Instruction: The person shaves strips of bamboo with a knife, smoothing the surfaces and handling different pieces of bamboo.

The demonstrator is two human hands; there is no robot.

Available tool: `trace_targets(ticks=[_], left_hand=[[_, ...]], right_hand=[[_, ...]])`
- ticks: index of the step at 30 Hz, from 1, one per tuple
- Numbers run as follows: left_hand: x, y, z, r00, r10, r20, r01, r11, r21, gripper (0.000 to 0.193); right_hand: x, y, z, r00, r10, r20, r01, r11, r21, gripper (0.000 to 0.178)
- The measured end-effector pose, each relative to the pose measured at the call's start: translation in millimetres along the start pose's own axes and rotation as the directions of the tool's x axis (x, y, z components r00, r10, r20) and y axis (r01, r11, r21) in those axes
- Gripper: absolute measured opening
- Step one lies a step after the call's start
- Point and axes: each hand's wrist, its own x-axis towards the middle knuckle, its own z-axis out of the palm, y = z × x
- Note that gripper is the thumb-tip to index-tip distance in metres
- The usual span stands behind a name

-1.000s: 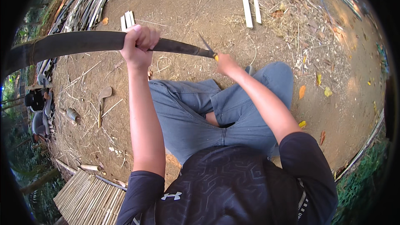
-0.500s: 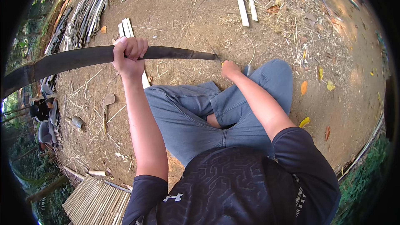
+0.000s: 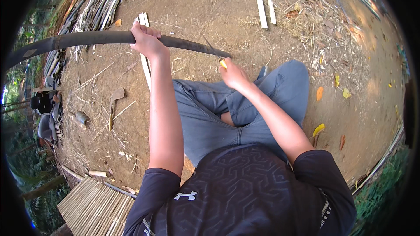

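Note:
A long dark split bamboo pole [image 3: 98, 38] stretches from the far left to a point in front of my knees. My left hand [image 3: 151, 43] is wrapped round its middle, thumb on top. In my right hand [image 3: 235, 74] is a knife with a yellow handle [image 3: 223, 63]. Its thin dark blade [image 3: 207, 43] crosses the pole close to the right end, seemingly against it. Both hands are above my crossed legs [image 3: 210, 109] in grey trousers.
Beyond the pole lie pale bamboo strips [image 3: 260, 6], with one strip [image 3: 145, 67] near my left wrist. Piled bamboo [image 3: 98, 6] lies far left. A flat-headed wooden tool [image 3: 117, 95] and a slatted bamboo mat [image 3: 94, 207] are left of me. Shavings [image 3: 313, 57] and leaves dot the dirt.
My right hand has moved left and slightly nearer, and the knife blade now crosses the pole farther from its tip. My left hand has shifted right and its wrist has turned.

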Motion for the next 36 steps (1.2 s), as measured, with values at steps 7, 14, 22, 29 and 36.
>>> trace_targets(ticks=[7, 14, 22, 29, 36], left_hand=[[-9, 3, 2, 0.998, 0.021, -0.056, -0.019, 0.999, 0.028, 0.036], [-7, 4, 0, 0.986, 0.063, -0.156, -0.044, 0.991, 0.126, 0.037], [9, -1, -12, 0.941, 0.081, -0.329, -0.02, 0.983, 0.183, 0.039], [11, -2, -16, 0.948, 0.104, -0.301, -0.031, 0.971, 0.238, 0.032], [13, -5, -19, 0.969, 0.114, -0.218, -0.078, 0.983, 0.169, 0.035]], right_hand=[[4, -16, 32, 0.999, 0.038, -0.016, -0.039, 0.998, -0.043, 0.035], [10, -30, 17, 0.999, -0.023, -0.042, 0.019, 0.996, -0.084, 0.028], [9, -51, 20, 0.996, 0.073, 0.053, -0.064, 0.987, -0.149, 0.027], [14, -55, 14, 0.996, 0.024, 0.085, -0.007, 0.981, -0.192, 0.023], [7, -61, 11, 0.995, -0.014, 0.102, 0.03, 0.987, -0.157, 0.026]])
